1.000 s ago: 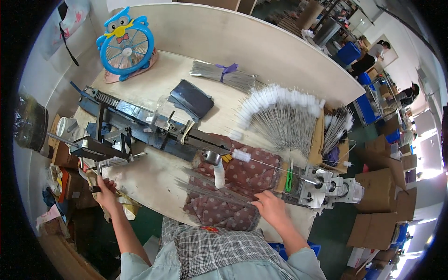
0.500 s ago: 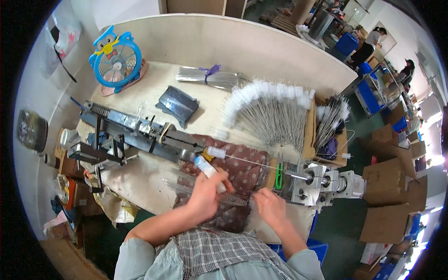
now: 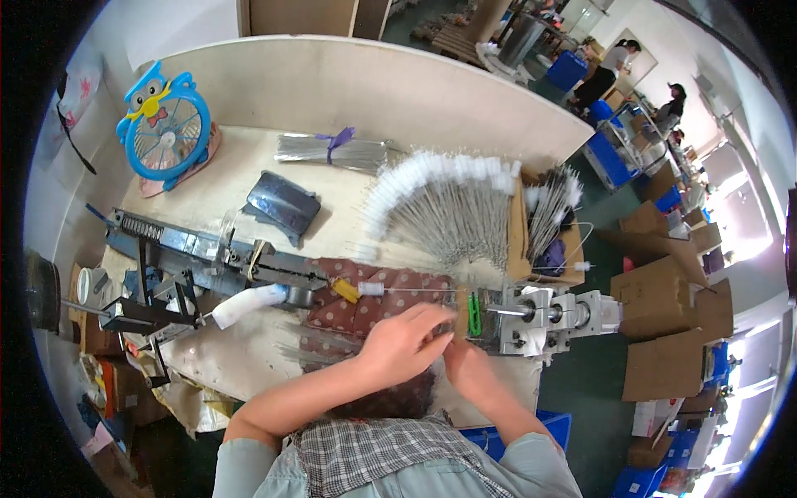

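My left hand [image 3: 405, 342] and my right hand [image 3: 473, 367] meet over a brown dotted cloth [image 3: 332, 319]. The fingers of both are curled together, and what they hold, if anything, is hidden. Just beyond them a thin wire brush [image 3: 372, 289] with a white bristle head runs straight from a yellow piece [image 3: 345, 290] to the metal spindle [image 3: 515, 310] at the right. Loose thin wires [image 3: 311, 353] lie on the cloth left of my left hand. A white-wrapped handle [image 3: 249, 303] sticks out from the dark metal rail fixture [image 3: 191, 249], apart from my hands.
Right of my hands are a green-handled tool [image 3: 474, 315] and a silver clamping machine [image 3: 560, 319]. Farther back stand many white-headed wire brushes [image 3: 448, 199], a tied wire bundle [image 3: 332, 149], a dark packet [image 3: 282, 205] and a blue fan [image 3: 166, 133]. People work at far right.
My left hand has let go of the white-wrapped handle, which now sits at the rail fixture. That hand has moved right, to my right hand. The whole view has shifted slightly.
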A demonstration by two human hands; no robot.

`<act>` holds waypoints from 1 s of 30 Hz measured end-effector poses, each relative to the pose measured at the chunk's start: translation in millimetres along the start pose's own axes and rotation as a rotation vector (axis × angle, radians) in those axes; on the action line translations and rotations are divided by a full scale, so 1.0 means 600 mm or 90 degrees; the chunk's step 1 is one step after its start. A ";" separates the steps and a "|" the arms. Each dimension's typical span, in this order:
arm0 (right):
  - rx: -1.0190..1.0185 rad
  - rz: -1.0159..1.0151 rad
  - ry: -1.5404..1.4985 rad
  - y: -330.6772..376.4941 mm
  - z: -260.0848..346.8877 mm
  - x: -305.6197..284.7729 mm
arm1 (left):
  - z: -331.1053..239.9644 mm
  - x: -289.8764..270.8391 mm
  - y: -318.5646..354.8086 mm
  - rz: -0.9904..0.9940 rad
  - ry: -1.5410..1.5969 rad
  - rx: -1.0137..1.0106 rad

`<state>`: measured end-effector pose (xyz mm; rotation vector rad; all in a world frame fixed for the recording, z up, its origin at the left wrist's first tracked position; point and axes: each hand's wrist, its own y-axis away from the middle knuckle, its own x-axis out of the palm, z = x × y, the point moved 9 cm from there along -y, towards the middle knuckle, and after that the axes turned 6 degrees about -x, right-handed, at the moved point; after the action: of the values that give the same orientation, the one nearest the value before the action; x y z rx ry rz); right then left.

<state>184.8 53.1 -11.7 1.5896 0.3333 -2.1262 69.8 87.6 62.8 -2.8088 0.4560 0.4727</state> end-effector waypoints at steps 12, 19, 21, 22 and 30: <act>-0.184 -0.134 0.250 -0.024 0.047 -0.075 | 0.097 0.064 -0.153 -0.003 -0.696 0.062; -0.306 -0.214 0.328 -0.064 0.031 -0.155 | -0.143 -0.002 0.004 -0.127 -0.528 0.378; -0.236 -0.178 0.345 -0.088 0.007 -0.158 | -0.151 -0.014 0.070 -0.081 -0.423 0.375; -0.238 -0.181 0.341 -0.089 -0.006 -0.159 | -0.138 -0.014 0.081 -0.050 -0.404 0.327; -0.158 -0.016 -0.050 -0.128 -0.029 -0.181 | 0.063 -0.052 0.137 -0.061 -0.081 -0.198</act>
<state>185.5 150.9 80.3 1.3638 0.5701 -2.0679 3.0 31.5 23.3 -3.0519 0.2365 0.7533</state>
